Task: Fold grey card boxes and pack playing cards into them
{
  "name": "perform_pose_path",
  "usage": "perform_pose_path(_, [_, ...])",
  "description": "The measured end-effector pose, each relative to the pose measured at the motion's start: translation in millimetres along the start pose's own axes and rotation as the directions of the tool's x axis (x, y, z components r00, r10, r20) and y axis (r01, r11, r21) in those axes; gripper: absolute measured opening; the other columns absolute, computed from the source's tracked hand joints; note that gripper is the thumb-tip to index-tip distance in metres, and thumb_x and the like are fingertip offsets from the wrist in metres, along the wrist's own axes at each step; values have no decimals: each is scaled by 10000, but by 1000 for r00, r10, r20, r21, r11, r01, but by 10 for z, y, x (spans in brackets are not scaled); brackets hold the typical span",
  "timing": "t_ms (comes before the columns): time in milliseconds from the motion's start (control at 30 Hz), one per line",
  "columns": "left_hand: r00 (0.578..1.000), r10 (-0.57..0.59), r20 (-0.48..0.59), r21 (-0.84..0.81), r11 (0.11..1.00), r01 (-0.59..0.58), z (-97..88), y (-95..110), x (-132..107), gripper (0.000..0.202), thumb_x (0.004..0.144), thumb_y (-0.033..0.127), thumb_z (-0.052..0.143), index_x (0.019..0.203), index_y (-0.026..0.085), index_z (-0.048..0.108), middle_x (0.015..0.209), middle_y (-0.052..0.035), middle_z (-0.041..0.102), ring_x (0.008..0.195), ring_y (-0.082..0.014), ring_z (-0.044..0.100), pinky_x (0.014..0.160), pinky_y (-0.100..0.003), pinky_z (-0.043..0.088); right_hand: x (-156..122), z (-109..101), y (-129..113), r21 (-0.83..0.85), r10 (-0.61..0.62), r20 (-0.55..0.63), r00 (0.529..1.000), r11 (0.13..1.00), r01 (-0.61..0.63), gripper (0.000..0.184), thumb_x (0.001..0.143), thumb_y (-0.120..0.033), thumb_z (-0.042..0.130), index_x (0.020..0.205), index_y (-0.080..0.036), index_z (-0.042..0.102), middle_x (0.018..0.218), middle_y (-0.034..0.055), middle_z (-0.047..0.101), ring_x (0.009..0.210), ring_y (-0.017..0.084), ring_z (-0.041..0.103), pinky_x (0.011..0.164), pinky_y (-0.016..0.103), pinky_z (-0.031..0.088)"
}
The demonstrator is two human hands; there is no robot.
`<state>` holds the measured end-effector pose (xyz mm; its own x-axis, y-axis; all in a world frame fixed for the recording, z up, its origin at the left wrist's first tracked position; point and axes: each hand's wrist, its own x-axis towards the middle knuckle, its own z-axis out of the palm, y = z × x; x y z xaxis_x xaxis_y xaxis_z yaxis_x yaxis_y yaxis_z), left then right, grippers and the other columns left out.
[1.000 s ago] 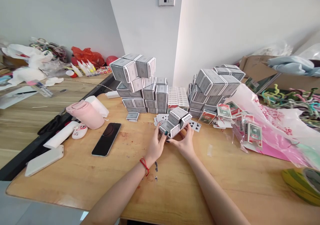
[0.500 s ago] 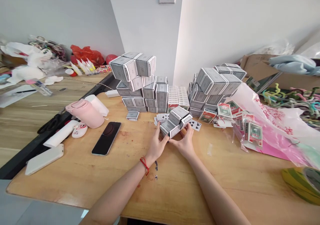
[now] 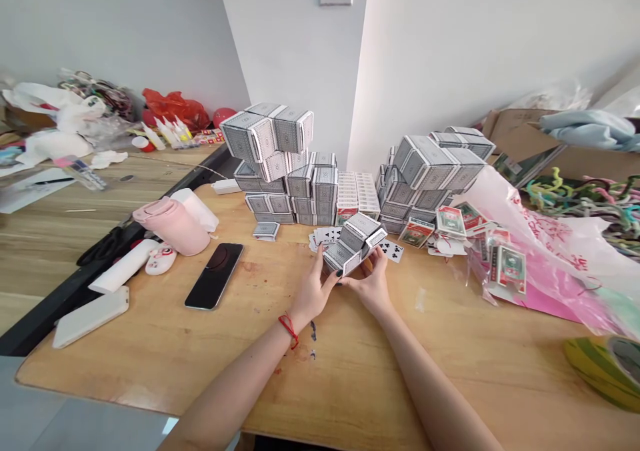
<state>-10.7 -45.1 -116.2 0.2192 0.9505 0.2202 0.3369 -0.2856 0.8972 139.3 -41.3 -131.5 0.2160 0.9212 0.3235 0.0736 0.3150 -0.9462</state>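
At the table's centre we hold a card block (image 3: 354, 243) between left hand (image 3: 311, 292) and right hand (image 3: 374, 285); loose cards (image 3: 326, 235) at 12 o'clock, phone (image 3: 215, 285) at 9 o'clock.

No readable words or numbers. We make out black club pips on the loose card (image 3: 393, 251) just right of the right hand (image 3: 373, 285) and on the fanned cards (image 3: 325, 236) just beyond the left hand (image 3: 313, 292). On the card block (image 3: 353, 244) between both hands, pattern only. Red print on the pink bag (image 3: 545, 237), far right: illegible.
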Motion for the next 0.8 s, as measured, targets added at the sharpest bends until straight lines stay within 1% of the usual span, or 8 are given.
perform_pose_path(67, [1000,21,-8,-11,1000,-21,11,18,-1,661,814,404,488,1375,226,187,1422,-110,273,1302,-242,272,1053,-413,281,13,-13,13,10,10,7,1000,1000,-10,1044,446,-417,804,1271,-212,199,1346,176,283,1224,284,370,975,468,352])
perform_pose_path(167, [999,34,-10,-94,995,-35,39,44,-9,626,819,400,484,1356,233,209,1397,-115,308,1271,-239,329,1010,-401,351,38,-41,10,44,8,45,999,999,-10,1070,439,-420,807,1287,-226,183,1362,172,264,1243,288,345,988,477,336])
perform_pose_path(267, [998,65,-3,-125,990,-64,45,61,-18,568,825,387,481,1326,240,257,1364,-111,343,1253,-231,351,975,-388,393,58,-69,-20,172,5,113,994,985,-24,1047,469,-424,797,1302,-267,182,1366,144,281,1238,289,356,981,477,350])
perform_pose_path(333, [996,93,2,-91,992,-92,32,72,-20,480,829,381,474,1276,251,355,1360,-100,338,1264,-233,330,972,-383,395,57,-78,-56,274,44,140,989,958,-82,937,550,-445,750,1300,-307,206,1375,117,282,1197,286,411,926,473,413])
perform_pose_path(400, [992,129,5,-52,990,-128,13,87,-13,365,847,373,440,1191,256,474,1362,-85,333,1275,-236,308,996,-385,365,41,-71,-99,349,134,145,980,920,-177,785,649,-444,679,1288,-355,233,1382,81,284,1143,271,469,849,464,474])
perform_pose_path(500, [985,168,-40,-50,984,-170,-5,106,10,300,871,346,392,1088,237,569,1331,-82,383,1258,-225,333,1042,-391,294,6,-39,-159,425,262,137,955,855,-296,662,700,-369,651,1244,-412,277,1377,19,304,1062,236,533,777,444,517])
perform_pose_path(633, [984,151,-90,-139,977,-162,-20,100,48,306,850,332,448,1121,235,550,1251,-84,465,1208,-208,390,1035,-391,300,-21,9,-201,494,307,118,944,807,-324,639,664,-284,691,1179,-415,335,1333,-23,374,1013,202,555,756,408,533])
perform_pose_path(800, [991,93,-99,-217,970,-112,-27,51,91,295,863,348,410,944,214,660,1219,-72,489,1194,-211,408,1042,-372,287,-28,40,-202,521,283,145,948,793,-316,607,667,-240,686,1149,-399,354,1314,-30,395,1061,195,529,805,413,511])
